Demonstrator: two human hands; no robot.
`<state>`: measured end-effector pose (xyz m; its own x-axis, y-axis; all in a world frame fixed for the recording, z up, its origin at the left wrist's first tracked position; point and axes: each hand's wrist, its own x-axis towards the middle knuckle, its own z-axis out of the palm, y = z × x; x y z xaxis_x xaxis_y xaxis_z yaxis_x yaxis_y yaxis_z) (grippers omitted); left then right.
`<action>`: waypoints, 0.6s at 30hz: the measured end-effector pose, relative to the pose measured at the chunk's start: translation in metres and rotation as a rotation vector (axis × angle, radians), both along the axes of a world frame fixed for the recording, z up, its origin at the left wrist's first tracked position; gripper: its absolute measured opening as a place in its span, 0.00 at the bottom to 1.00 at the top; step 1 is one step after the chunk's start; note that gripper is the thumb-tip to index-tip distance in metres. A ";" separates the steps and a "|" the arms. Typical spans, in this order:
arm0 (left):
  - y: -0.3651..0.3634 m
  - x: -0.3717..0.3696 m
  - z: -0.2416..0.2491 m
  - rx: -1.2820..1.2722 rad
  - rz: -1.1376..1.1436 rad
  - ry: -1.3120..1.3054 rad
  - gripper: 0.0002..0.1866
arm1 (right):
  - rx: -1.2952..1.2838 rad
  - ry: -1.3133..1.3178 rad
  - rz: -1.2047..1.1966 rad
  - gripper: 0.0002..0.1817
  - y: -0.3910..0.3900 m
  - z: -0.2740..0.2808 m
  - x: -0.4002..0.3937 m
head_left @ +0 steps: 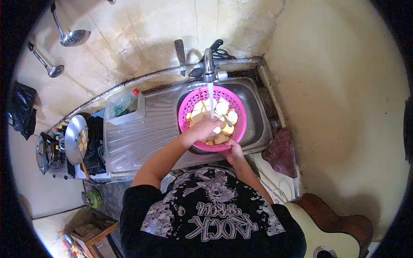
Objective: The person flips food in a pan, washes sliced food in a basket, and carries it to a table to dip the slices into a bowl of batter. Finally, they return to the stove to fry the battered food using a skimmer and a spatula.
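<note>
The round pink lattice basket (189,102) sits in the sink (254,114), heaped with pale, yellowish pieces (197,116) under running water (211,101). The right hand (235,152) clasps its near rim; the left hand (205,129) reaches among the pieces, its hold impossible to tell.

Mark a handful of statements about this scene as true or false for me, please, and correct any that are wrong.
1. Water runs from the faucet into the pink basket. True.
2. A plastic tub stands on the ribbed drainboard. True.
3. The pink basket stands on the drainboard, beside the plastic tub. False: it is in the sink basin.
4. The right hand touches the near rim of the pink basket. True.
5. The left hand hangs well clear of the pink basket. False: the left hand is inside it, among the pale pieces.
</note>
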<state>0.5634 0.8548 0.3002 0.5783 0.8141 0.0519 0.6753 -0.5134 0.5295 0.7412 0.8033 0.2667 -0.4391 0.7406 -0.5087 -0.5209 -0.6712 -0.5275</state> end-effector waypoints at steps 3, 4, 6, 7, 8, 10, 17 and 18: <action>0.012 -0.008 -0.002 0.050 0.126 0.276 0.17 | 0.013 -0.062 0.001 0.25 0.000 0.000 -0.002; 0.014 -0.007 0.004 0.033 0.232 0.311 0.21 | 0.024 -0.077 0.001 0.25 0.001 0.000 -0.003; 0.019 -0.002 0.008 -0.021 0.393 0.356 0.26 | 0.048 -0.051 0.010 0.25 -0.001 0.005 -0.005; 0.022 0.006 0.008 -0.059 0.446 0.368 0.25 | 0.060 -0.039 0.015 0.26 -0.001 0.007 -0.006; 0.025 0.015 0.008 -0.099 0.499 0.380 0.25 | 0.057 -0.023 0.021 0.25 -0.001 0.010 -0.006; 0.013 0.037 0.008 0.161 0.577 0.439 0.26 | 0.048 0.008 0.034 0.24 0.000 0.015 -0.005; 0.010 0.062 -0.005 0.393 0.326 0.315 0.31 | 0.082 -0.078 0.016 0.19 0.000 -0.003 -0.005; 0.012 0.063 -0.003 0.343 0.338 0.305 0.31 | 0.092 -0.053 0.010 0.18 0.001 -0.011 -0.007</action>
